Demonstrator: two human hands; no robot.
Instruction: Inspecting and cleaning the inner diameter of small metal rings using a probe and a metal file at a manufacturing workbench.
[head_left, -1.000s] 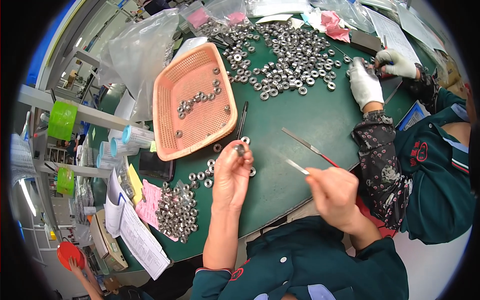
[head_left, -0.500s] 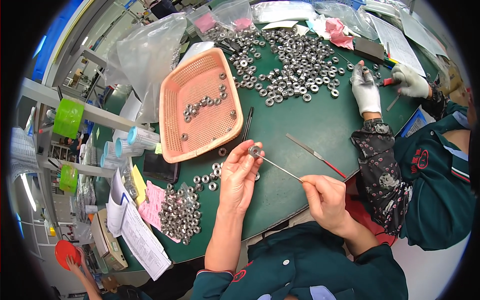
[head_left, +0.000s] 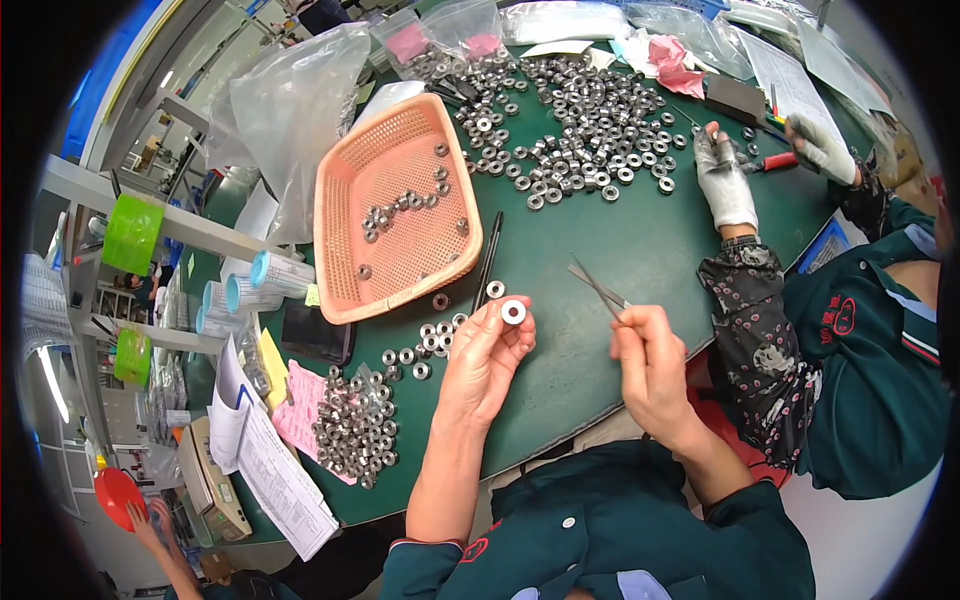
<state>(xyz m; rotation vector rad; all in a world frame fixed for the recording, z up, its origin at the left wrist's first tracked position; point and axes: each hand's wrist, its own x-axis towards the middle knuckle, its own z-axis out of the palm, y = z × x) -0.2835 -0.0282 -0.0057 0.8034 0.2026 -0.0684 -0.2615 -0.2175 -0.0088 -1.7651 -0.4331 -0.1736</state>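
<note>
Fingers (head_left: 497,322) of our left hand (head_left: 482,362) are pinched together on a small metal ring (head_left: 513,312), holding it face-up just above the green table (head_left: 620,250). Fingers of our right hand (head_left: 650,365) are closed on thin metal tweezers (head_left: 597,287), whose tips point up and left, apart from the ring. We can't tell whether the tweezer tips are closed.

Head view, only one we have: the ring sits at our left fingertips, between the orange basket (head_left: 345,215) and our right hand. One loose ring (head_left: 495,289) lies on the table just above the held one. A black pen-like tool (head_left: 489,260) lies beside the basket's right edge. The basket holds a few scattered rings. A small cluster of rings (head_left: 420,350) lies just left of our left hand, and a bigger pile (head_left: 358,432) sits lower left on a pink sheet (head_left: 292,410). A large spread of rings (head_left: 575,125) covers the far side of the table.

To the right, a co-worker in a dark green jacket has a gloved hand (head_left: 726,180) on the table near the spread; their other gloved hand (head_left: 822,145) holds a red-handled tool (head_left: 775,161). Clear plastic bags (head_left: 290,110) lie beyond the basket, papers (head_left: 275,475) at lower left.
</note>
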